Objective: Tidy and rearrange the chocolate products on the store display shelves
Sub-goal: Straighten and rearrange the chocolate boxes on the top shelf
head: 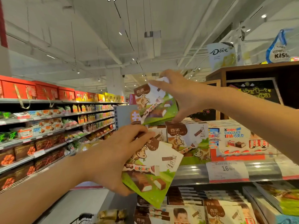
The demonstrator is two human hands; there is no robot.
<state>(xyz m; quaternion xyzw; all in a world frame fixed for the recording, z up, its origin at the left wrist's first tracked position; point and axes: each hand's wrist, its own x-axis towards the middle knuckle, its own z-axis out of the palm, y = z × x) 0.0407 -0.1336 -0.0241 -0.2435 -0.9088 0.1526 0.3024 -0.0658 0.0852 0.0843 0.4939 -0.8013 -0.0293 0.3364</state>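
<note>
- the left hand (113, 160) has its grip curled round a green-and-white cow-print chocolate box (151, 172), held tilted in the air just in front of the shelf edge (202, 175).
- the right hand (179, 96) pinches a second cow-print box (153, 105) between thumb and fingers, tilted above the row of matching boxes (187, 141) standing on the shelf.
- risk: the raised box is held by its far end only; if it slips, it could drop onto the standing row and tip it forward over the edge.
- risk: the left-hand box hangs over the lower shelf stock (210, 210); a loose hold would send it down among those packs.
- the kinder chocolate boxes (237, 143) stand touching the row on the right, so there is no sideways room there.
- open room looks to lie at the row's left end, near the aisle, and above the row under the dark wooden display (252, 73).
- the price tag strip (228, 171) marks the lip; boxes should sit behind it.
</note>
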